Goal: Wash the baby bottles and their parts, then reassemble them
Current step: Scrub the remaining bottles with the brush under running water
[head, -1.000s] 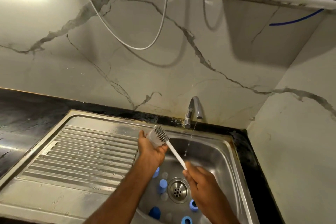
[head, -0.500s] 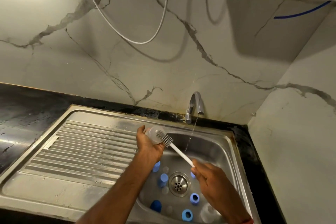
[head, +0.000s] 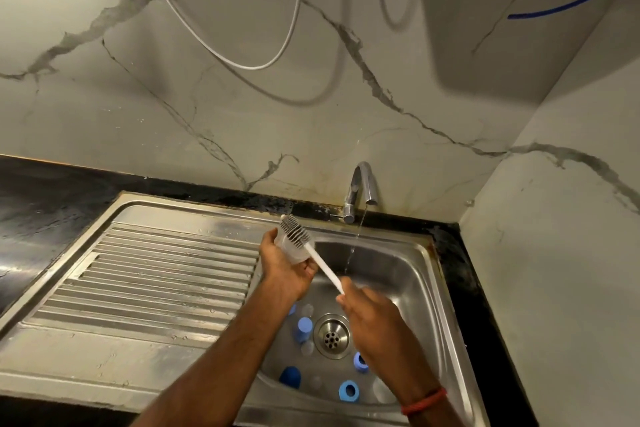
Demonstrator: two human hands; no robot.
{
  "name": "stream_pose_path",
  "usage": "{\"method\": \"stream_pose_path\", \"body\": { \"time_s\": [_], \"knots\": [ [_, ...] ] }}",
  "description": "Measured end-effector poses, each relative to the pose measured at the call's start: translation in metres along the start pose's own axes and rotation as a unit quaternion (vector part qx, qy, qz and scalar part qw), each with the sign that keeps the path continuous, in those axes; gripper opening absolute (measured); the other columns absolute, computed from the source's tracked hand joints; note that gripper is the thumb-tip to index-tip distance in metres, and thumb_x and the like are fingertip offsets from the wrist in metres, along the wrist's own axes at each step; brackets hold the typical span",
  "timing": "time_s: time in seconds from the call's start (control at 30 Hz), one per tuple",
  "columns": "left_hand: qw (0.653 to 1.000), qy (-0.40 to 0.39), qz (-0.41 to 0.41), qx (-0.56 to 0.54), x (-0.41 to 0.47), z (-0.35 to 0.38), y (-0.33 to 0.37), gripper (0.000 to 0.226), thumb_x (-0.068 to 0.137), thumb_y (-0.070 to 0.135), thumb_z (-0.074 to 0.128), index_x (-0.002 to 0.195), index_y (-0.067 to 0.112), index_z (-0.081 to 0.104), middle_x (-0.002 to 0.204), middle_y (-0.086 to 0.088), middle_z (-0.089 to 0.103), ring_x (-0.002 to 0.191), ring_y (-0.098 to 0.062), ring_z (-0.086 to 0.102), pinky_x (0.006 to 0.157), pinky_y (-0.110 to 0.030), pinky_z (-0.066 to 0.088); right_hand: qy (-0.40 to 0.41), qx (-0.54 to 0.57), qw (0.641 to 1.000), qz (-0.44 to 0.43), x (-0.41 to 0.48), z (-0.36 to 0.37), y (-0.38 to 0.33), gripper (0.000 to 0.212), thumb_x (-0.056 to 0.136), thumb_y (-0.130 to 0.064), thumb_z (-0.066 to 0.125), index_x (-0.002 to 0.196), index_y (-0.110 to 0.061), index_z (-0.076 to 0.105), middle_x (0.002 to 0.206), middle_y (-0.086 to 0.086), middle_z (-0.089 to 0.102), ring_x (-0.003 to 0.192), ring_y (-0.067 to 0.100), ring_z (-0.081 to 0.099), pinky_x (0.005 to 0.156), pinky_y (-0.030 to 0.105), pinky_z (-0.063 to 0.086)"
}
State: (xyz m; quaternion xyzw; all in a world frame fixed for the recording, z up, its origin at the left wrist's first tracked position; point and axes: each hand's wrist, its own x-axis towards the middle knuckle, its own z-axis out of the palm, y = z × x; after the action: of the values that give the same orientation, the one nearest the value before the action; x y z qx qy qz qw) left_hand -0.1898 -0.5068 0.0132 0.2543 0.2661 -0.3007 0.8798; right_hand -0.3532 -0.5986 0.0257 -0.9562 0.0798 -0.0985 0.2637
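Since half a second ago the brush (head: 294, 230) has slid up past the far end of the bottle (head: 294, 253), and the right hand (head: 377, 322) has come nearer the left hand (head: 284, 270). Glossy veined marble wall (head: 207, 107) backs a black stone desk (head: 52, 204), which holds a stainless steel sink (head: 398, 274) with a ribbed drainboard (head: 156, 270) on its left. A curved chrome tap (head: 360, 184) drops a thin stream into the basin. The hands are apart. The left hand curls around the clear, rounded bottle above the basin's back left corner. The right hand grips the end of the brush's straight white handle. Its grey bristles lie against the bottle; whether they are inside it I cannot tell. A blue ring (head: 348, 390), a domed blue cap (head: 290, 376) and clear teats (head: 307, 348) lie around the round perforated drain (head: 332, 334).
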Motion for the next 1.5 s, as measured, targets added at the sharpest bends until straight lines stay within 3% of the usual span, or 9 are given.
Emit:
{"method": "stream_pose_path", "body": {
  "time_s": [0.17, 0.27, 0.47, 0.6, 0.77, 0.9, 1.0, 1.2, 1.5],
  "knots": [
    [1.0, 0.013, -0.02, -0.01, 0.001, -0.005, 0.018, 0.062, 0.087, 0.064, 0.057, 0.111, 0.007, 0.06, 0.085, -0.015, 0.067, 0.075, -0.023, 0.063, 0.065, -0.03, 0.053, 0.003, 0.022, 1.0, 0.019, -0.008, -0.014, 0.029, 0.033, 0.102, -0.024, 0.052, 0.134, -0.021, 0.059, 0.098, -0.003, 0.066, 0.085, 0.008, 0.064, 0.075, 0.025, 0.055],
    [0.996, -0.056, -0.061, 0.017, -0.002, -0.004, 0.014, 0.054, 0.084, 0.06, 0.061, 0.096, 0.007, 0.059, 0.067, -0.01, 0.063, 0.059, -0.019, 0.061, 0.05, -0.022, 0.045, 0.08, 0.046, 0.995, 0.034, 0.003, -0.012, 0.027, 0.032, 0.099, -0.023, 0.055, 0.128, -0.01, 0.063, 0.073, -0.015, 0.054, 0.065, 0.002, 0.056, 0.059, 0.013, 0.044],
    [0.96, -0.264, -0.098, 0.004, 0.002, -0.015, 0.008, 0.044, 0.073, 0.038, 0.078, 0.102, 0.008, 0.064, 0.096, -0.013, 0.061, 0.082, -0.023, 0.061, 0.07, -0.029, 0.054, 0.066, 0.109, 0.992, -0.003, -0.002, -0.004, 0.003, 0.029, 0.101, -0.026, 0.051, 0.126, -0.018, 0.064, 0.066, -0.009, 0.052, 0.067, 0.007, 0.056, 0.056, 0.017, 0.043],
    [0.946, -0.3, -0.112, 0.037, -0.001, -0.017, 0.002, 0.059, 0.063, 0.034, 0.083, 0.107, 0.002, 0.061, 0.098, -0.015, 0.058, 0.076, -0.023, 0.057, 0.055, -0.024, 0.047, 0.082, 0.072, 0.993, 0.038, 0.008, -0.003, 0.011, 0.034, 0.102, -0.027, 0.05, 0.133, -0.017, 0.059, 0.07, -0.009, 0.053, 0.061, 0.007, 0.054, 0.057, 0.021, 0.046],
    [0.961, -0.272, -0.052, 0.001, 0.004, -0.016, 0.015, 0.038, 0.081, 0.041, 0.063, 0.105, 0.011, 0.064, 0.097, -0.013, 0.065, 0.084, -0.021, 0.061, 0.072, -0.03, 0.053, 0.027, 0.106, 0.993, -0.041, -0.003, -0.015, 0.013, 0.024, 0.101, -0.028, 0.05, 0.115, -0.017, 0.067, 0.066, -0.007, 0.054, 0.061, 0.011, 0.055, 0.055, 0.02, 0.045],
    [0.95, -0.302, -0.075, 0.012, 0.002, -0.015, 0.012, 0.056, 0.059, 0.03, 0.086, 0.107, 0.012, 0.063, 0.1, -0.014, 0.061, 0.077, -0.022, 0.059, 0.056, -0.026, 0.053, 0.066, 0.07, 0.995, 0.016, 0.0, -0.017, 0.033, 0.025, 0.101, -0.024, 0.053, 0.118, -0.013, 0.068, 0.06, -0.008, 0.051, 0.059, 0.007, 0.055, 0.053, 0.019, 0.045],
    [0.938, -0.329, -0.1, 0.039, 0.002, -0.014, 0.007, 0.05, 0.065, 0.033, 0.081, 0.107, 0.017, 0.059, 0.1, -0.01, 0.057, 0.076, -0.02, 0.055, 0.056, -0.025, 0.049, 0.093, 0.072, 0.992, 0.043, 0.0, -0.024, 0.045, 0.02, 0.1, -0.018, 0.056, 0.111, -0.009, 0.07, 0.053, -0.01, 0.043, 0.056, 0.005, 0.05, 0.051, 0.021, 0.039],
    [0.967, -0.234, -0.073, 0.07, 0.011, -0.015, 0.0, 0.032, 0.079, 0.035, 0.056, 0.105, 0.019, 0.065, 0.105, -0.013, 0.062, 0.082, -0.024, 0.062, 0.06, -0.03, 0.054, 0.092, 0.103, 0.986, 0.092, -0.009, -0.031, 0.059, 0.017, 0.099, -0.028, 0.056, 0.085, -0.02, 0.062, 0.059, 0.004, 0.055, 0.056, 0.02, 0.055, 0.058, 0.041, 0.05],
    [0.964, -0.128, 0.028, 0.231, 0.019, -0.018, -0.024, 0.029, 0.096, 0.018, 0.062, 0.125, 0.015, 0.058, 0.133, -0.017, 0.058, 0.118, -0.037, 0.062, 0.079, -0.04, 0.063, 0.106, 0.123, 0.974, 0.159, -0.018, -0.043, 0.077, 0.015, 0.095, -0.024, 0.064, 0.081, -0.02, 0.064, 0.066, 0.004, 0.057, 0.054, 0.012, 0.051, 0.056, 0.028, 0.046]
  ]
}}
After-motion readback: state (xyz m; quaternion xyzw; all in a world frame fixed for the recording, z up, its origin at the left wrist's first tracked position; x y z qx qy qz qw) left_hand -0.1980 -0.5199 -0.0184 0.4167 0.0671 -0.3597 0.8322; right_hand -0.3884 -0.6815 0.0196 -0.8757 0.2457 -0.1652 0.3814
